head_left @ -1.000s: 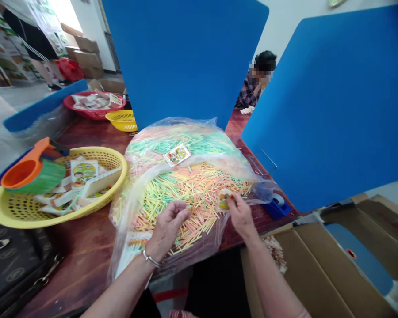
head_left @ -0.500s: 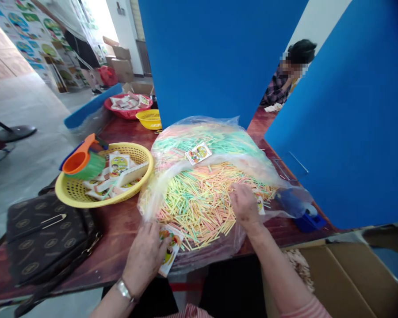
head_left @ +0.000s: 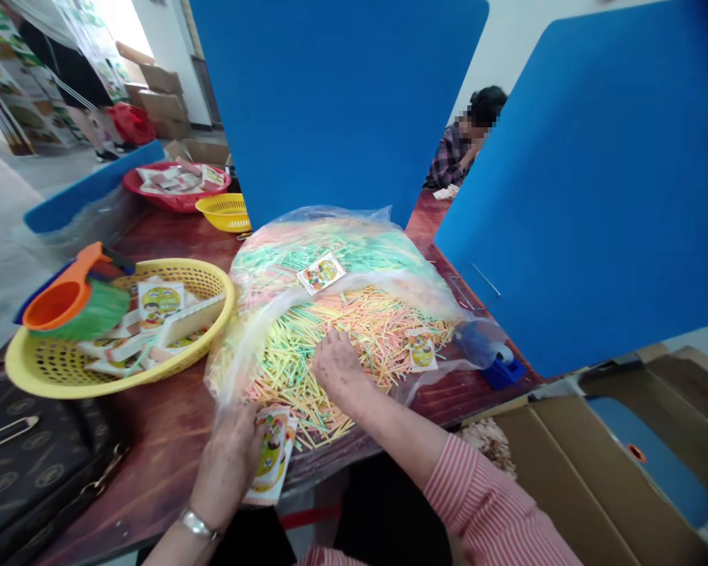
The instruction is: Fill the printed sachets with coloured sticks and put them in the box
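Note:
A clear plastic bag (head_left: 366, 281) lies open on the table, full of short thin pastel sticks (head_left: 295, 346) in yellow, green, pink and orange. My right hand (head_left: 337, 365) is down on the pile, fingers curled into the sticks; whatever is between them is hidden. At the bag's near left edge, my left hand (head_left: 230, 448) is closed on the side of a printed packet (head_left: 270, 456), which looks doubled with another behind it. One more printed packet (head_left: 322, 273) rests on top of the bag, and another (head_left: 421, 350) lies at the right of the pile.
A yellow basket (head_left: 224, 295) at left holds packets, with orange and green scoops (head_left: 64, 303) on its rim. Behind stand a red basket (head_left: 177, 203) and a smaller yellow one (head_left: 224, 212). Blue panels (head_left: 354, 102) rise beyond. A handbag (head_left: 29, 464) and cardboard box (head_left: 578, 472) flank me.
My right hand has moved left across the sticks, uncovering the packet at the pile's right. My left hand stays at the printed packet, now showing two layers. The view has turned right.

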### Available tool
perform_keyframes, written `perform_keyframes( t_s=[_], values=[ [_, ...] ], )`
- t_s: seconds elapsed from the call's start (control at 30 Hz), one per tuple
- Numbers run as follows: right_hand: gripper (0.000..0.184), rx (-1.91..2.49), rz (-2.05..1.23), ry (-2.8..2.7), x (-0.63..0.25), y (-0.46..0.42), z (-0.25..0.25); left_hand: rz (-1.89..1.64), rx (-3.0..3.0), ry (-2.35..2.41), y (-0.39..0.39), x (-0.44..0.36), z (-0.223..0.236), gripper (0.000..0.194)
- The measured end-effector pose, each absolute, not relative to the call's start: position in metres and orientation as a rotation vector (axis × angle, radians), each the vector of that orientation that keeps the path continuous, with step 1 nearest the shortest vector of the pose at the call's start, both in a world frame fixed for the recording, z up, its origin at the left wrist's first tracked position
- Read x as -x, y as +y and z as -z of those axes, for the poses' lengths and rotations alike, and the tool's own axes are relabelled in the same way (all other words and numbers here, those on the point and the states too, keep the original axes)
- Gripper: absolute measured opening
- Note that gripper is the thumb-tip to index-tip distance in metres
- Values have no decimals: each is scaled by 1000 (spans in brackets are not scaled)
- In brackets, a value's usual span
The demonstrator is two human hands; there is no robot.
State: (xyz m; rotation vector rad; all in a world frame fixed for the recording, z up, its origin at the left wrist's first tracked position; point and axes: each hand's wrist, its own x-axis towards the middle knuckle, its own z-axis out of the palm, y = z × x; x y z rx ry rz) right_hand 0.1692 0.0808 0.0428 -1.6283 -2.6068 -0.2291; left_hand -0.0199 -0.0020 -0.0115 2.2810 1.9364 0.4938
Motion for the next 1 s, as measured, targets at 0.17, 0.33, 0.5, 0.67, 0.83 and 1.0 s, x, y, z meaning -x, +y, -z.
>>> perform_keyframes(
  t_s=[0.17, 0.33, 0.5, 0.67, 0.83, 1.0],
  values=[
    [23, 1690, 250, -2452, -172, 80, -30, -780, -2321, 1773, -8, 19, 5, 17],
    [21, 1717, 115, -2425, -178, 87, -35, -903, -2004, 1835, -7, 10, -9, 16],
    [23, 1648, 9, -2426, -183, 88, -47, -961, -1609, 1764, 1, 0, -21, 20],
    [17, 1577, -380, -2148, -192, 91, -51, -937, -1659, 1714, 4, -3, -28, 23],
    [19, 1332, -932, -1628, -198, 96, -46, -920, -1720, 1640, 13, -14, -43, 23],
    [21, 1060, -978, -1311, -194, 95, -47, -940, -1647, 1446, 29, -26, -55, 20]
  ],
)
